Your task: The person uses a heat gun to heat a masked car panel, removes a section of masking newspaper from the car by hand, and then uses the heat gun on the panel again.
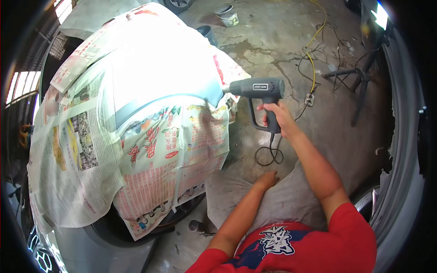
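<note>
My right hand (278, 117) is wrapped round the handle of a dark heat gun (257, 87). The heat gun's nozzle points left, close to the edge of a pale blue, brightly lit car panel (195, 97). Newspaper sheets (182, 136) are taped around that panel. A black cord hangs in a loop below the handle. My left hand (267, 179) rests low near my knees, away from the heat gun; its fingers are too small and turned away to make out.
A tripod stand (362, 75) with a bright lamp is at the right. Yellow and black cables (312, 68) lie on the cracked floor near a socket (309, 99). Two buckets, one paint-stained (227, 17), stand at the back. A dark can (196, 225) sits near the wheel.
</note>
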Available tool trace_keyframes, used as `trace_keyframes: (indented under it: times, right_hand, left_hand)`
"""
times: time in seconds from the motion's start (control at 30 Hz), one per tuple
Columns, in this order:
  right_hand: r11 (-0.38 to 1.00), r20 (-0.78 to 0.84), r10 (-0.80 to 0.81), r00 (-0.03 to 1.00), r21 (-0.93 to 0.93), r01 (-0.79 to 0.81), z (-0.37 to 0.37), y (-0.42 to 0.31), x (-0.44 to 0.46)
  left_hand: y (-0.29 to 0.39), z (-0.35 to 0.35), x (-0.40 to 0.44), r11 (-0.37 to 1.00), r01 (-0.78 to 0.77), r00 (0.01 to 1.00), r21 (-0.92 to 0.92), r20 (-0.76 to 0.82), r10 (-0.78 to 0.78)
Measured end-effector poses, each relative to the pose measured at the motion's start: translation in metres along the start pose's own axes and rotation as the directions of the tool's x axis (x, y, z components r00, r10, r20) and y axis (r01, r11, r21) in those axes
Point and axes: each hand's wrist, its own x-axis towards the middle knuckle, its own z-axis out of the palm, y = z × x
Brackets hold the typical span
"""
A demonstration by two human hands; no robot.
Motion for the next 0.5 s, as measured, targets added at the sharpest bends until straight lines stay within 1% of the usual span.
trace_keyframes:
  times: [0.07, 0.17, 0.27, 0.3, 0.37, 0.4, 0.5]
  right_hand:
    - [0.995, 0.096, 0.087, 0.992, -0.063, -0.081, -0.012, -0.004, 0.001]
    - [0.984, 0.094, 0.131, 0.987, -0.132, -0.118, -0.022, -0.002, 0.003]
    - [0.999, -0.005, 0.045, 0.999, -0.029, -0.046, -0.023, 0.006, 0.012]
    - [0.999, -0.024, 0.023, 0.999, -0.024, -0.024, -0.024, 0.007, 0.016]
    - [1.000, -0.064, -0.020, 0.998, -0.013, 0.019, -0.027, 0.005, 0.023]
    - [0.999, -0.060, -0.034, 0.998, -0.006, 0.034, -0.028, 0.004, 0.027]
    - [0.998, -0.065, -0.060, 0.996, 0.022, 0.061, -0.030, 0.001, 0.034]
  left_hand:
    - [0.002, 0.001, 0.003, 1.000, 0.007, 1.000, -0.013, 0.003, -0.007]
    - [0.008, -0.002, 0.002, 1.000, 0.025, 1.000, -0.018, 0.006, -0.025]
    - [0.027, -0.010, -0.007, 0.997, 0.071, 0.997, 0.003, 0.040, -0.072]
    - [0.033, -0.014, -0.010, 0.996, 0.091, 0.994, 0.015, 0.056, -0.092]
    - [0.013, 0.008, 0.001, 1.000, 0.028, 1.000, -0.011, -0.005, -0.028]
    - [0.005, 0.017, 0.004, 1.000, -0.002, 0.999, -0.022, -0.036, 0.001]
    - [0.013, 0.014, -0.002, 0.999, 0.044, 0.999, -0.005, -0.008, -0.044]
